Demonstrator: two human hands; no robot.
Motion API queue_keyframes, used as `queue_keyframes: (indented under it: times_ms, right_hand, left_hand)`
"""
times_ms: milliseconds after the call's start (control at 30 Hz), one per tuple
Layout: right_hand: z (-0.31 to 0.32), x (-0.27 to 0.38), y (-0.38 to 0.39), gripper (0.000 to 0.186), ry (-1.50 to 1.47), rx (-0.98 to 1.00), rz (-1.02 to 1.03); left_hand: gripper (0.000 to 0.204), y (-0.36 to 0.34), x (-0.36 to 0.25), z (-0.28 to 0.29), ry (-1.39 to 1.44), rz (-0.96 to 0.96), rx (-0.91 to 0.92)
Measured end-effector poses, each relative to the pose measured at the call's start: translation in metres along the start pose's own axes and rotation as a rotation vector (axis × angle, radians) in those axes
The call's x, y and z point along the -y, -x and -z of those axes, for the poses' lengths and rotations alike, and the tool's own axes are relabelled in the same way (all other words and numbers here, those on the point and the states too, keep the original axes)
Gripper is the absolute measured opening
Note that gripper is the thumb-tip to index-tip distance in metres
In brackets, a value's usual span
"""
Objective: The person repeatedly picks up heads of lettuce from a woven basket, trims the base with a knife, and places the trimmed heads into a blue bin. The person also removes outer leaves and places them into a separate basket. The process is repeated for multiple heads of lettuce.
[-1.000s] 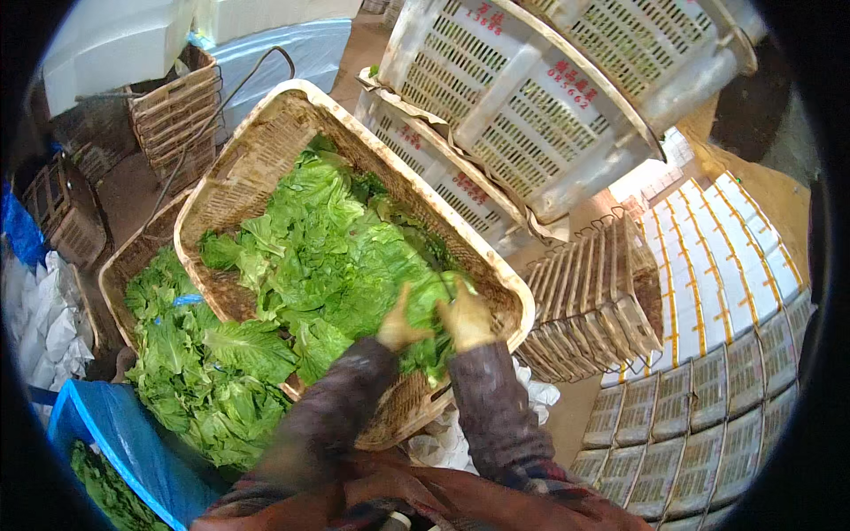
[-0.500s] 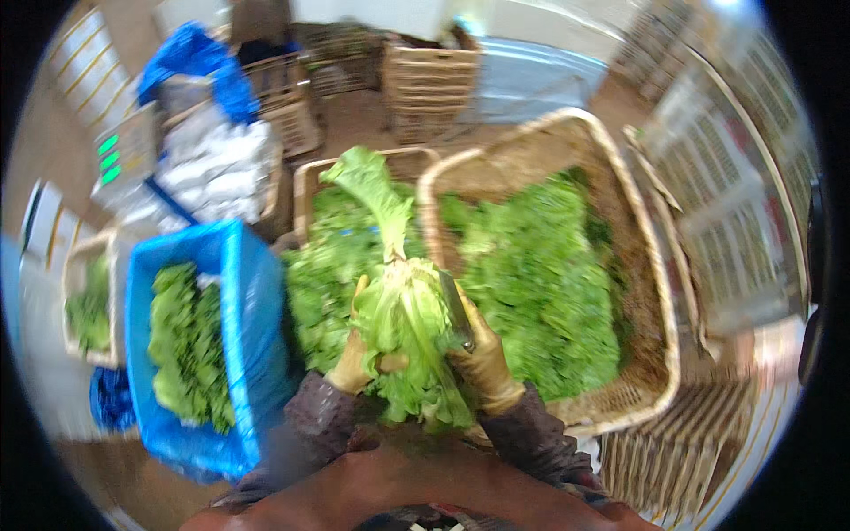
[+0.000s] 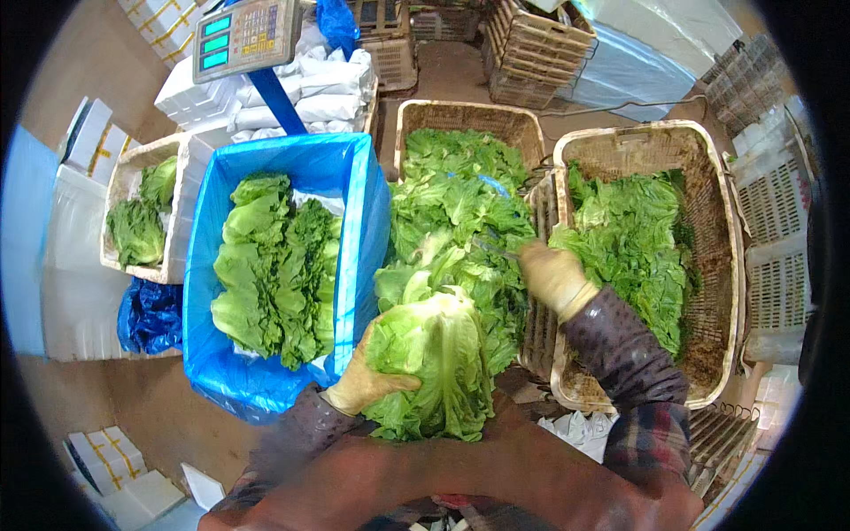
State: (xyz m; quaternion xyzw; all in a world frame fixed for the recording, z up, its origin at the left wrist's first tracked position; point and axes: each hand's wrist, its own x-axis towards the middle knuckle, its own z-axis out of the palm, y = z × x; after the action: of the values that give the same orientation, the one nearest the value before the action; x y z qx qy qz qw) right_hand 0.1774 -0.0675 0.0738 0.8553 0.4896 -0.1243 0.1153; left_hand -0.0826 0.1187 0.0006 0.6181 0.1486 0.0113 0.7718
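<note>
Left hand cupped a pale-ribbed lettuce head beside the blue-lined crate; right hand closed on a thin tool, hard to tell.

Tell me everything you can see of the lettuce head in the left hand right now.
The lettuce head is a large, loose bunch of pale green leaves with lighter ribs running lengthwise, looking fresh. It is held close to the body at the lower middle of the view, its leaf tips hanging toward the person. The gloved left hand cups it from the left, fingers pressed into the outer leaves. The gloved right hand is apart from it, up to the right. Behind it lies the wicker basket of loose lettuce.
</note>
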Motion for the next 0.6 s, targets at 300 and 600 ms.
queue_keyframes:
  times_ms: [300, 600]
  right_hand:
    - [0.024, -0.025, 0.04, 0.053, -0.647, -0.264, -0.365]
    - [-0.125, -0.05, 0.064, 0.062, -1.983, -0.008, 0.045]
  left_hand:
    - [0.112, -0.053, -0.016, 0.01, -0.672, -0.523, -0.265]
    - [0.02, -0.102, -0.017, -0.036, -0.49, 0.585, 0.216]
